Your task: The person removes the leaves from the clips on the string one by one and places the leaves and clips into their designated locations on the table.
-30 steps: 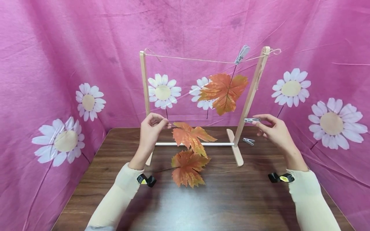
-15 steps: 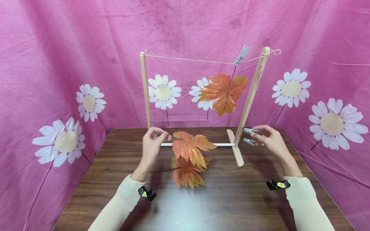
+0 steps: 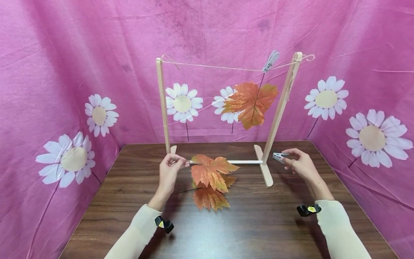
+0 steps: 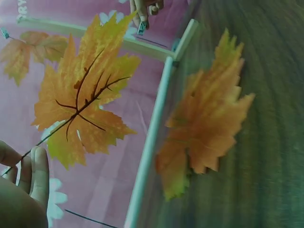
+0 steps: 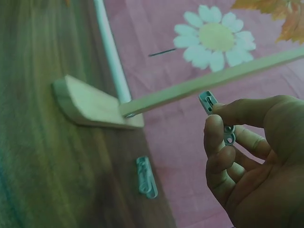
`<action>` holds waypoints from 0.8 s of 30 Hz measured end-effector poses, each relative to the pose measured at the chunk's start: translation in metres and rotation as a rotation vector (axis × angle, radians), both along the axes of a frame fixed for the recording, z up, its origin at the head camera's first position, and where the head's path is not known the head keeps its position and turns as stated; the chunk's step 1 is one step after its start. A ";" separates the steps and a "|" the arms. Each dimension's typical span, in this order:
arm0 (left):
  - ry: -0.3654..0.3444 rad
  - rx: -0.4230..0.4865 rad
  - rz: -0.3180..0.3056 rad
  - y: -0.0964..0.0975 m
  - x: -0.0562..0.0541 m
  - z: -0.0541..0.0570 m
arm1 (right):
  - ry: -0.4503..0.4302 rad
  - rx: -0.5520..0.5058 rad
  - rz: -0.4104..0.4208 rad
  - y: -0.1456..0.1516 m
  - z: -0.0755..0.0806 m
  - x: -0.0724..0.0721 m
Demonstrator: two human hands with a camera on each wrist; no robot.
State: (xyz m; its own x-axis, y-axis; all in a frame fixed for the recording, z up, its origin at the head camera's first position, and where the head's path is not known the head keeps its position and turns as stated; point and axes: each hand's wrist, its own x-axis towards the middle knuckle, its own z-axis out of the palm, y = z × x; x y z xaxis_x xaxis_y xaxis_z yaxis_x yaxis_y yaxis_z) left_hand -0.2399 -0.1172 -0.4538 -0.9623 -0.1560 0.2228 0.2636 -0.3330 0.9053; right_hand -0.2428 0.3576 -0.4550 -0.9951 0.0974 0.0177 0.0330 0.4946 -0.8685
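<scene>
My left hand point(image 3: 170, 169) pinches the dark stem of an orange maple-like leaf point(image 3: 210, 169), held up at the left of the stand. Below it a second orange leaf point(image 3: 210, 199) lies on the table, partly covered by the first in the head view. On the right, my right hand point(image 3: 300, 165) holds a pale clothespin point(image 5: 208, 101) between thumb and fingers. Another clothespin point(image 5: 146, 178) lies on the table beneath that hand; in the head view the two overlap. A third leaf point(image 3: 253, 104) hangs by its stem from a clothespin point(image 3: 270, 61) on the string point(image 3: 213, 66).
The wooden stand has a left post point(image 3: 162, 104), a right post point(image 3: 283, 104) and a white crossbar point(image 3: 245, 162) low between them. Its right foot point(image 3: 263, 169) rests on the brown table point(image 3: 258, 226). A pink curtain point(image 3: 207, 32) with printed daisies surrounds the table.
Both hands have moved down, the left with its leaf and the right with its clothespin toward the one on the table. The hanging leaf stays in place.
</scene>
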 end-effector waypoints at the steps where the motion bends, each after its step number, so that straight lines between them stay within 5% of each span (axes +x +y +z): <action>1: -0.010 0.000 0.002 -0.001 0.000 -0.003 | -0.007 0.004 -0.005 0.001 -0.003 -0.001; 12: -0.064 -0.001 0.014 -0.005 -0.002 -0.031 | -0.041 -0.021 -0.012 0.013 -0.031 -0.008; 24: -0.149 -0.034 -0.008 -0.007 0.004 -0.055 | -0.048 0.069 -0.022 0.016 -0.051 -0.012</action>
